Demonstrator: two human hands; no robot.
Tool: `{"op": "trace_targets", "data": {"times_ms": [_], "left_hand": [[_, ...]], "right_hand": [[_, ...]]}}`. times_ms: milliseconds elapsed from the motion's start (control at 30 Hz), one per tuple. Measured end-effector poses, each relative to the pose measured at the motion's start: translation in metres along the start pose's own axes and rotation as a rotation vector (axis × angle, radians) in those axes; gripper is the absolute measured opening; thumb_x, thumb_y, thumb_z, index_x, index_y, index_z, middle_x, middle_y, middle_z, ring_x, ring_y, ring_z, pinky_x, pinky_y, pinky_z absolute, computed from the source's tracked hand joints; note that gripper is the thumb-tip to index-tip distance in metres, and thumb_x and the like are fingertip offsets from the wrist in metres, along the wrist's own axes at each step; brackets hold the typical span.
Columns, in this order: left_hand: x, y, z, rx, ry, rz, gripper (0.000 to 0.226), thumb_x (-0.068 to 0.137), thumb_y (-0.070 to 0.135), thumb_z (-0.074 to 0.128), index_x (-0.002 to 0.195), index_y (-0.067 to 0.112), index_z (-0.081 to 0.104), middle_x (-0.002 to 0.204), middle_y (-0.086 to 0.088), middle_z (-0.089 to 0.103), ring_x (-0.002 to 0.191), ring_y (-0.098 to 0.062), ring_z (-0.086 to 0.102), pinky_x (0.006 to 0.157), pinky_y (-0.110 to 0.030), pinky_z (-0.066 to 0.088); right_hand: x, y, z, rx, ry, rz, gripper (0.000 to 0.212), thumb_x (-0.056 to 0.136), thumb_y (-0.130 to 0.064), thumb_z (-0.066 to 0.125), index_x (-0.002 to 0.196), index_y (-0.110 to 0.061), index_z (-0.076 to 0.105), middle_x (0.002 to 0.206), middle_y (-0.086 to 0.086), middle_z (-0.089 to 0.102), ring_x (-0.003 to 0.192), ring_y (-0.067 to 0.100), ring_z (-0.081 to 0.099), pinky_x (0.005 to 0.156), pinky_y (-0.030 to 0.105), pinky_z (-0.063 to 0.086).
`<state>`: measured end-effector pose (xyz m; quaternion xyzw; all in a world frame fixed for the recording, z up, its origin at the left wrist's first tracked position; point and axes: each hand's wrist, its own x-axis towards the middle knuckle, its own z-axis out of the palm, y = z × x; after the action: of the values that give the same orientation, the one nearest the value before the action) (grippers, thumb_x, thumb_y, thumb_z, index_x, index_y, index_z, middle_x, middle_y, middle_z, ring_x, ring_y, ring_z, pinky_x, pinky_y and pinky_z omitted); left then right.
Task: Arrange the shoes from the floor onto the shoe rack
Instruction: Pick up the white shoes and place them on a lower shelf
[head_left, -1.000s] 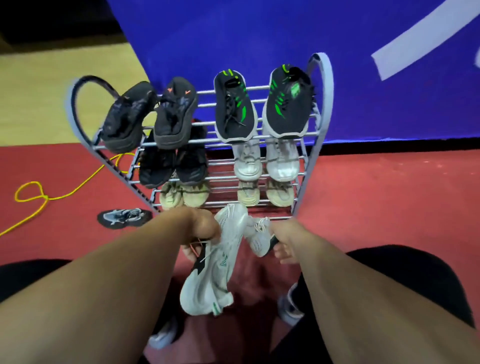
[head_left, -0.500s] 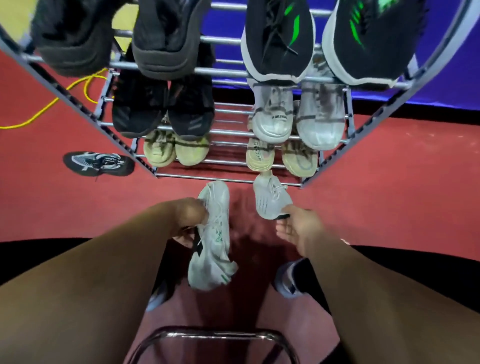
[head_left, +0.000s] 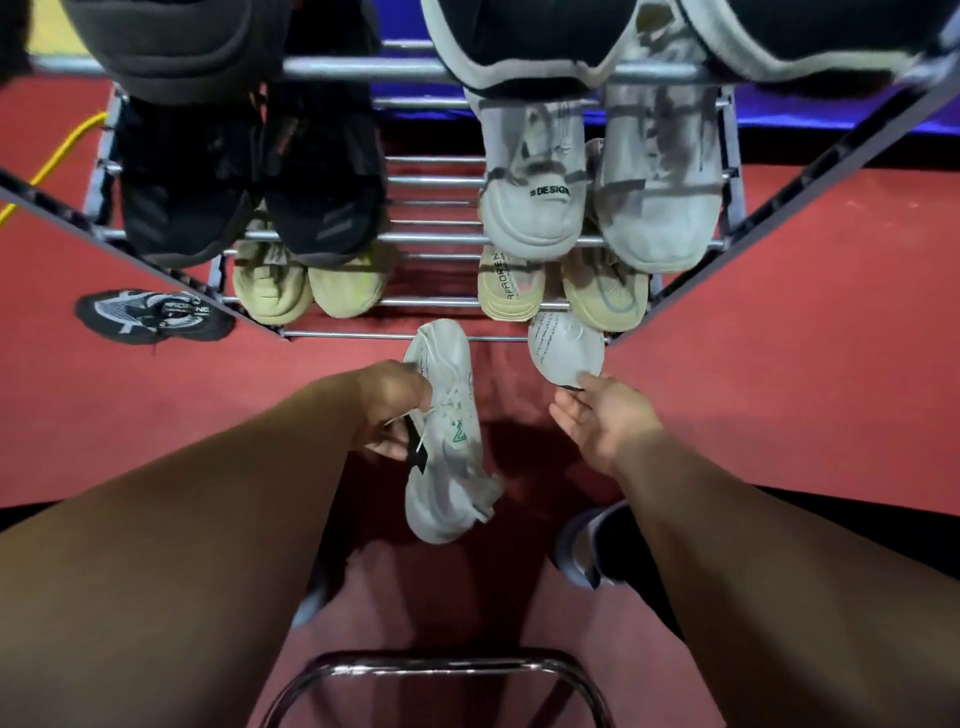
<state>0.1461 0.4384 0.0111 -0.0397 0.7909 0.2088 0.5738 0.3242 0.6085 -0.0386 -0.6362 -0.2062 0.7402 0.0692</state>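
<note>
My left hand (head_left: 392, 405) grips a white sneaker (head_left: 449, 467) by its laces and tongue. The sneaker hangs toe-forward, its tip at the front bottom rail of the metal shoe rack (head_left: 358, 335). Its white mate (head_left: 563, 348) lies with its toe under the lowest shelf at the right. My right hand (head_left: 608, 421) is open, palm up, fingertips at that shoe's heel. The upper shelves hold black, white and beige pairs.
A single black-and-white shoe (head_left: 150, 314) lies on the red floor left of the rack. A yellow cable (head_left: 62, 150) runs at the far left. A chrome stool frame (head_left: 431, 665) sits between my legs, and my own shoe (head_left: 576, 551) is below my right arm.
The view has dropped closer to the rack. The right-hand white sneaker has slid in under the lowest shelf and my right hand has opened behind it. My left hand carried its sneaker forward.
</note>
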Motion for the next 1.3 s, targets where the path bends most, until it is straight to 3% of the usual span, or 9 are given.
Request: {"op": "trace_targets", "data": {"times_ms": [200,367,500,600,733,867,1000,1200,1300], "left_hand": [[0.028,-0.006,0.005,-0.107,-0.029,-0.026,0.033,0.084,0.007,0.057,0.116,0.012,0.067,0.088,-0.011,0.065,0.062,-0.021,0.062,0.061,-0.039,0.06],[0.04,0.001,0.014,-0.109,-0.046,-0.039,0.025,0.083,0.003,0.056,0.104,0.009,0.068,0.084,-0.011,0.069,0.064,-0.025,0.068,0.054,-0.034,0.058],[0.05,0.005,0.011,-0.123,-0.032,-0.047,0.034,0.079,0.006,0.057,0.111,0.011,0.067,0.104,-0.016,0.071,0.088,-0.034,0.073,0.073,-0.049,0.063],[0.053,0.011,0.01,-0.15,-0.029,-0.04,0.03,0.078,0.006,0.056,0.106,0.009,0.067,0.102,-0.017,0.072,0.09,-0.036,0.073,0.076,-0.051,0.062],[0.056,0.017,0.014,-0.199,-0.014,-0.023,0.018,0.082,0.005,0.055,0.093,0.01,0.067,0.081,-0.012,0.07,0.077,-0.032,0.07,0.084,-0.052,0.06],[0.062,0.022,0.023,-0.297,-0.013,0.03,0.015,0.086,0.004,0.055,0.09,0.013,0.066,0.076,-0.009,0.067,0.061,-0.023,0.065,0.072,-0.037,0.059],[0.067,0.028,0.027,-0.411,-0.037,0.13,0.016,0.089,0.004,0.062,0.1,0.014,0.069,0.086,-0.007,0.07,0.071,-0.02,0.066,0.073,-0.037,0.061],[0.07,0.016,0.019,-0.321,-0.037,0.073,0.008,0.097,0.023,0.062,0.098,0.017,0.067,0.106,-0.005,0.072,0.086,-0.026,0.068,0.079,-0.038,0.057],[0.073,0.004,0.011,-0.271,-0.021,0.048,0.014,0.096,0.021,0.061,0.106,0.014,0.066,0.104,-0.006,0.068,0.084,-0.025,0.067,0.077,-0.037,0.056]], "right_hand": [[0.033,-0.01,-0.006,0.033,-0.002,0.002,0.013,0.106,-0.007,0.051,0.098,-0.016,0.056,0.097,0.008,0.064,0.08,0.021,0.065,0.09,0.042,0.053],[0.057,-0.025,0.007,0.031,-0.067,-0.019,0.015,0.107,-0.008,0.05,0.116,-0.017,0.057,0.103,0.005,0.065,0.082,0.019,0.067,0.076,0.038,0.057],[0.073,-0.031,0.016,-0.03,-0.025,0.009,0.024,0.108,-0.019,0.05,0.131,-0.016,0.055,0.121,0.005,0.064,0.11,0.024,0.069,0.096,0.039,0.054],[0.067,-0.011,0.008,-0.327,0.005,0.111,0.025,0.106,-0.028,0.051,0.125,-0.015,0.061,0.108,0.004,0.063,0.103,0.025,0.069,0.098,0.042,0.053],[0.037,0.015,0.006,-0.608,-0.33,0.317,0.03,0.098,-0.046,0.061,0.102,-0.017,0.068,0.088,0.003,0.065,0.074,0.021,0.06,0.071,0.035,0.049],[0.021,0.03,0.007,-0.775,-0.47,0.447,0.043,0.09,-0.052,0.071,0.098,-0.01,0.071,0.088,0.012,0.07,0.075,0.026,0.066,0.072,0.038,0.061],[0.033,0.042,0.012,-0.645,-0.365,0.265,0.025,0.095,-0.02,0.071,0.102,0.003,0.065,0.068,0.017,0.059,0.075,0.037,0.062,0.061,0.037,0.056],[0.064,0.025,0.034,-0.541,-0.166,0.01,0.019,0.09,0.001,0.069,0.108,-0.002,0.072,0.101,0.022,0.075,0.083,0.035,0.073,0.088,0.056,0.06],[0.081,0.007,0.049,-0.686,-0.062,-0.086,0.011,0.091,-0.006,0.07,0.101,-0.002,0.07,0.095,0.015,0.075,0.08,0.028,0.07,0.09,0.042,0.059]]}}
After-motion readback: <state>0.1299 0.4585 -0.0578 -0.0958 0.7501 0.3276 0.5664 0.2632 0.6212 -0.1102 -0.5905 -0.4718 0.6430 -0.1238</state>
